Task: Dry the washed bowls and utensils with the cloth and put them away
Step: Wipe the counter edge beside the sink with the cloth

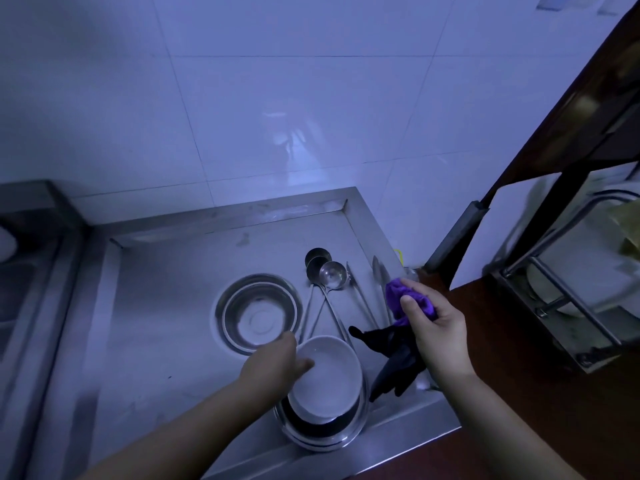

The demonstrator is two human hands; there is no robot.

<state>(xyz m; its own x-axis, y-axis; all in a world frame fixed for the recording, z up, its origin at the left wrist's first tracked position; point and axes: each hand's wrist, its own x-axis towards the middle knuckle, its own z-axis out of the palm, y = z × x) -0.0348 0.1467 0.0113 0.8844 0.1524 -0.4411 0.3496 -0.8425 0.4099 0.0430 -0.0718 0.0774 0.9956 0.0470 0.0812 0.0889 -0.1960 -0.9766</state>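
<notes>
A white bowl [329,379] rests tilted inside a larger steel bowl [322,434] near the front of the steel sink tray [166,306]. My left hand [277,362] grips the white bowl's left rim, thumb inside. My right hand [433,327] holds a purple cloth [398,292] above the tray's right edge; its dark tail [394,362] hangs down. Another steel bowl [258,313] sits behind. Three ladles [327,275] and tongs [379,275] lie at the tray's right.
A brown counter [502,393] lies to the right, carrying a metal dish rack [571,299] with plates and a white cutting board [502,230]. A tiled wall [277,116] rises behind. Another basin [20,271] sits at the left.
</notes>
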